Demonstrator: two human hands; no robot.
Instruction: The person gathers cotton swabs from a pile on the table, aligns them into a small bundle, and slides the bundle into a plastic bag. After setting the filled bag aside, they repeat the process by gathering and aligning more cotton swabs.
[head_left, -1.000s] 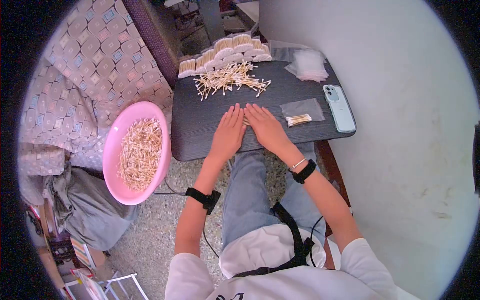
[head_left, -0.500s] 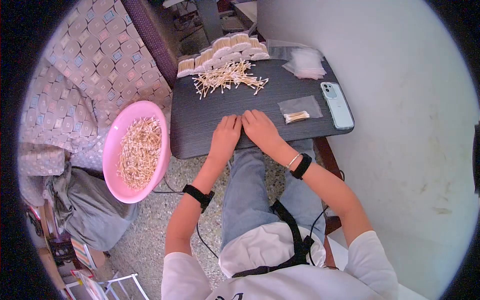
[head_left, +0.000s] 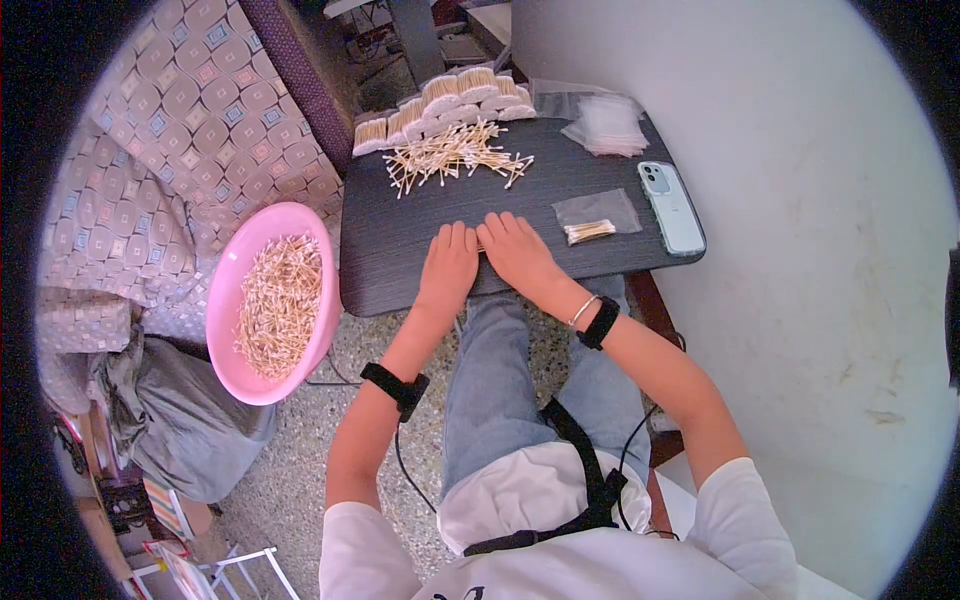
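Note:
My left hand and my right hand are side by side near the front edge of the dark table, fingers curled down and nearly touching. A sliver of tan cotton swab sticks shows in the narrow gap between them; the rest lies hidden under my fingers. Beyond the hands, a loose heap of cotton swabs spreads over the tabletop. To the right, a clear plastic bag lies flat with a small bunch of swabs in its lower part.
Packed bundles of swabs are stacked along the table's far edge. A pile of clear bags sits at the back right, with a phone near the right edge. Left of the table, a pink basin holds many swabs. A wall stands close on the right.
Both hands have shifted slightly away from me across the table. A small gap between them now shows a bit of the swab sticks.

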